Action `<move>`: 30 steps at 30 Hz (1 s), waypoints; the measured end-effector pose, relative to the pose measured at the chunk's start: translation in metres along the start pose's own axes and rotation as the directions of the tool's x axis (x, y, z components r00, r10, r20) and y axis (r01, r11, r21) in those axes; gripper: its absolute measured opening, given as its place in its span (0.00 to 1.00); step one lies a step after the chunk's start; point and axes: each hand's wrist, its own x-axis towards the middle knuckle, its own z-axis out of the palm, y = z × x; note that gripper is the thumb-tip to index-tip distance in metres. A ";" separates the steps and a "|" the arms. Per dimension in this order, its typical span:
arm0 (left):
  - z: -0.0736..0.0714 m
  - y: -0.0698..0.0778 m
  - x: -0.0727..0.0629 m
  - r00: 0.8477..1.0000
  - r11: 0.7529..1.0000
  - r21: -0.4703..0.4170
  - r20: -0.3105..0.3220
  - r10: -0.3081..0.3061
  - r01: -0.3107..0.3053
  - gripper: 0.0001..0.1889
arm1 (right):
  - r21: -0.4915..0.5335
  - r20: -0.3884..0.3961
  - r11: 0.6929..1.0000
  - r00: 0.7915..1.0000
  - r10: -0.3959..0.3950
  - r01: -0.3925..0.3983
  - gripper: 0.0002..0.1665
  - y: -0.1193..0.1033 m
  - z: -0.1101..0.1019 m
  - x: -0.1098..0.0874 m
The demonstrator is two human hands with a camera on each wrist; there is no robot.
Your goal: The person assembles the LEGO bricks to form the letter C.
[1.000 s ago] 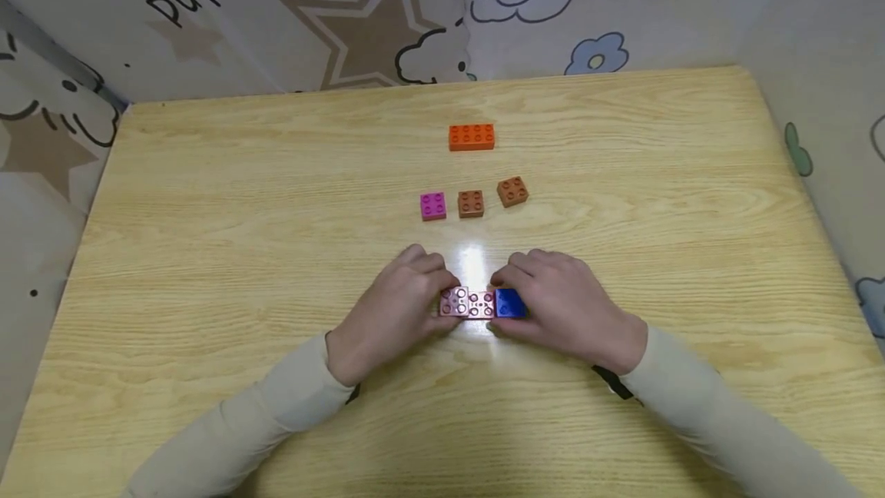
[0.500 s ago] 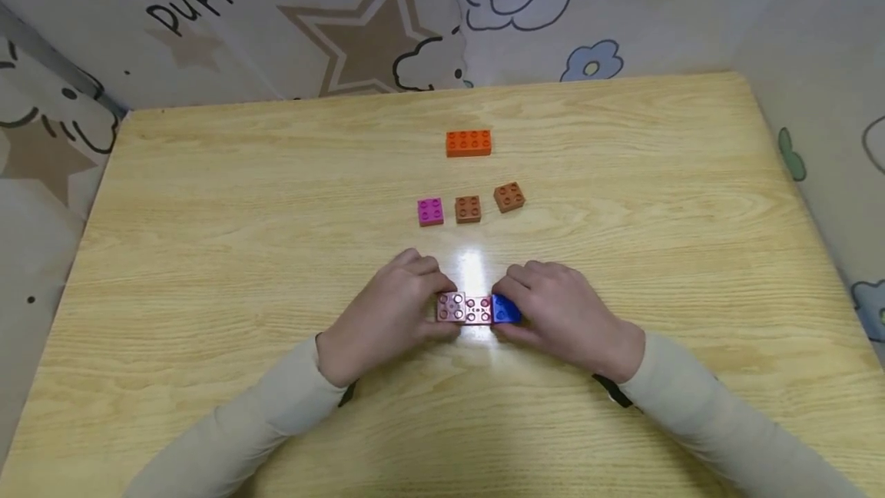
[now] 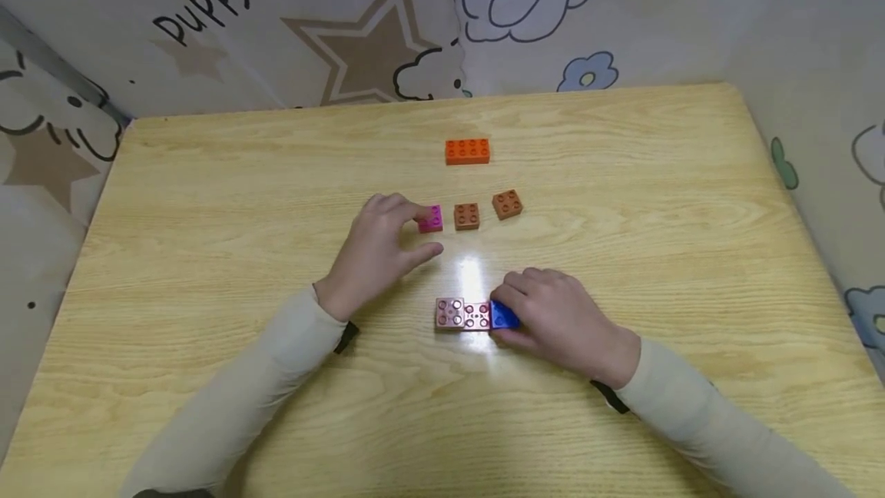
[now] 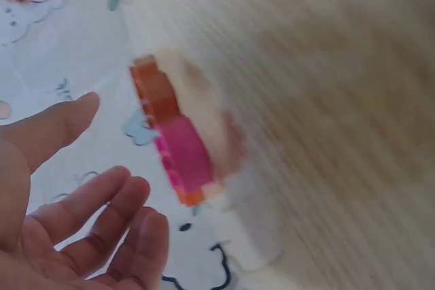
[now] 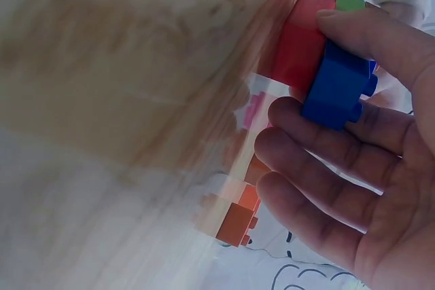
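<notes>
My left hand [image 3: 376, 248] reaches to the magenta toy brick [image 3: 434, 219], forefinger overlapping its left side in the head view and thumb held apart. In the left wrist view, the fingers [image 4: 119, 202] are spread, with space between them and the magenta brick [image 4: 183, 154]. My right hand [image 3: 560, 321] pinches a blue brick [image 3: 505, 314] between thumb and fingers. This is the right end of a row of bricks, the middle brick [image 3: 477, 316] and left brick [image 3: 449, 313] pale with glare. In the right wrist view, a red brick [image 5: 299, 49] adjoins the blue one, with green [image 5: 350, 1] beyond.
Two brown bricks, one straight [image 3: 466, 217] and one turned [image 3: 508, 204], lie right of the magenta brick. Behind them is a longer orange brick [image 3: 467, 151]. The wooden table [image 3: 242, 175] meets printed cloth walls [image 3: 525, 60] at the back and sides.
My left hand has let go of the row's left end and moved away from me and to the left, up to the magenta brick. The right hand keeps hold of the blue brick.
</notes>
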 end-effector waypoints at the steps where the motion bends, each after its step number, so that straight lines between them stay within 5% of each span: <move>1: 0.001 -0.003 0.004 1.000 1.000 0.013 0.016 -0.025 0.025 0.25 | 0.001 0.000 1.000 1.000 0.000 0.000 0.23 0.000 0.000 0.000; 13: 0.005 -0.015 0.032 0.985 0.985 0.116 0.105 -0.140 0.127 0.32 | -0.001 0.001 1.000 1.000 0.004 -0.004 0.23 0.000 0.002 -0.001; 30: 0.001 -0.010 0.031 0.974 0.983 0.081 0.147 -0.173 0.162 0.20 | -0.011 0.007 1.000 1.000 0.008 -0.008 0.22 -0.001 0.001 0.000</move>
